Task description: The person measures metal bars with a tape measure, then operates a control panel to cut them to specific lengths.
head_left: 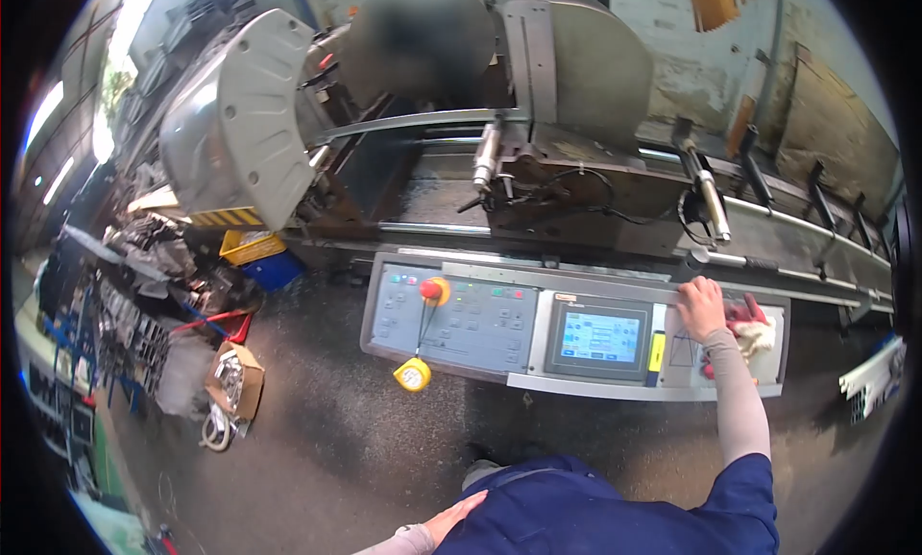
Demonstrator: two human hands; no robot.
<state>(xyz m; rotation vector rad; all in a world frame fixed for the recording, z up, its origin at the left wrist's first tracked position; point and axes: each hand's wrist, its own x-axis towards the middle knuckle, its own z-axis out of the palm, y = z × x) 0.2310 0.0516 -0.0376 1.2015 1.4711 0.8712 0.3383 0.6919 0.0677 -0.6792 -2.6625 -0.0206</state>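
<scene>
My right hand (702,306) rests at the upper edge of a long grey control panel (538,315), right of its lit touchscreen (602,336). Its fingers are curled, and whatever they may grip is hidden beneath them. Just above the knuckles is a short grey cylindrical part (696,258). My left hand (456,518) lies against my blue clothing at the waist, fingers stretched flat. Near the right forearm, a white and red glove-like bundle (756,336) sits on the panel. A yellow and black marker-like object (657,352) lies beside the screen.
A yellow tape measure (413,374) hangs from the red emergency-stop button (430,289). Behind the panel stands a large machine with a grey guard (240,123) and a roller track (807,229). At left are a cardboard box (235,377), a yellow bin (252,247) and piled metal pieces.
</scene>
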